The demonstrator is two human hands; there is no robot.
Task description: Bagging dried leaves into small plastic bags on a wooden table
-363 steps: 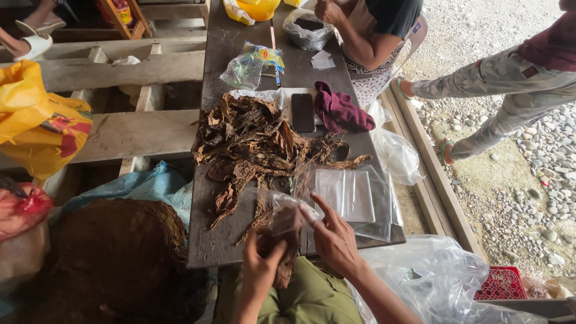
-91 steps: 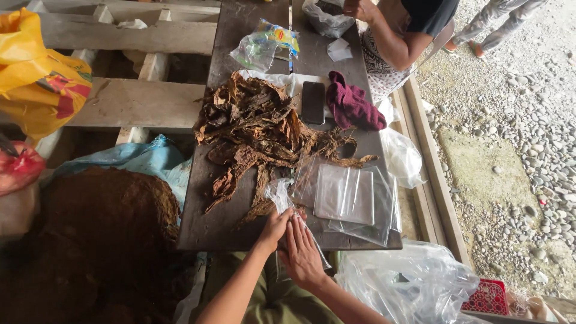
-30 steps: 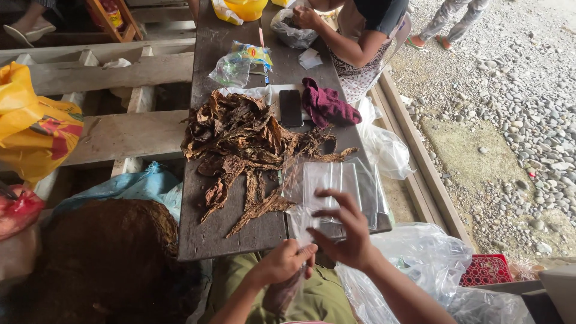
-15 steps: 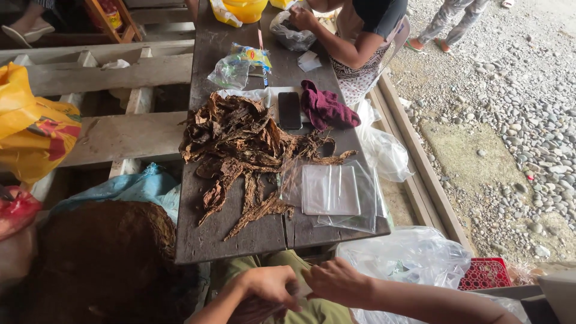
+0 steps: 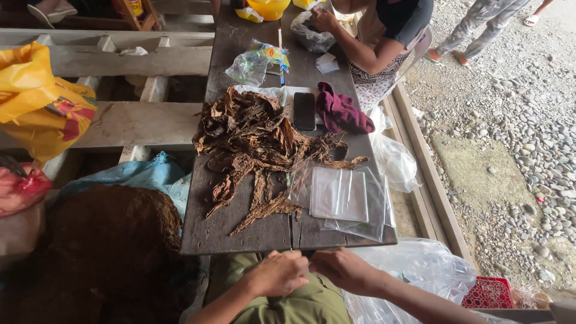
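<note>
Both hands sit low, just below the near edge of the desk (image 5: 240, 240), over the lap. Left hand (image 5: 277, 273) curled, fingers folded in; right hand (image 5: 342, 269) curled too, knuckles up. The two meet fingertip to fingertip at centre. Whatever's pinched between them is hidden, so can't tell what either grip is clamped on, or if anything.

Nearest thing to the grip: stack of clear plastic bags (image 5: 345, 198), flat on the desk's near right corner, just above the right hand w/ the desk edge between. Not touching either hand. Bags are thin, glossy, rectangular, overlapping, lowest one hanging slightly past the edge.

Left of the bags, touching them: pile of dried brown leaves (image 5: 252, 138), crinkled, curled, matte, w/ long strips trailing toward the near edge. Fills the desk's middle.

Further up: black phone (image 5: 304, 110) lying flat, maroon cloth (image 5: 342, 113) bunched beside it on the right. Crumpled clear bag w/ coloured print (image 5: 255, 63) beyond that.

Containers: large dark heap of shredded brown stuff (image 5: 108, 246) on a blue sack (image 5: 144, 177), floor level, left of the desk. Yellow plastic bag (image 5: 39, 102) far left, bulging, contents not visible. Red plastic crate (image 5: 495, 294) bottom right, partly behind a big crumpled clear plastic sheet (image 5: 414, 273).

Desk is dark weathered planks, long and narrow. Gravel ground (image 5: 516, 138) to the right. Another person (image 5: 384, 36) is at the far end, hand in a clear bag (image 5: 312, 37).
</note>
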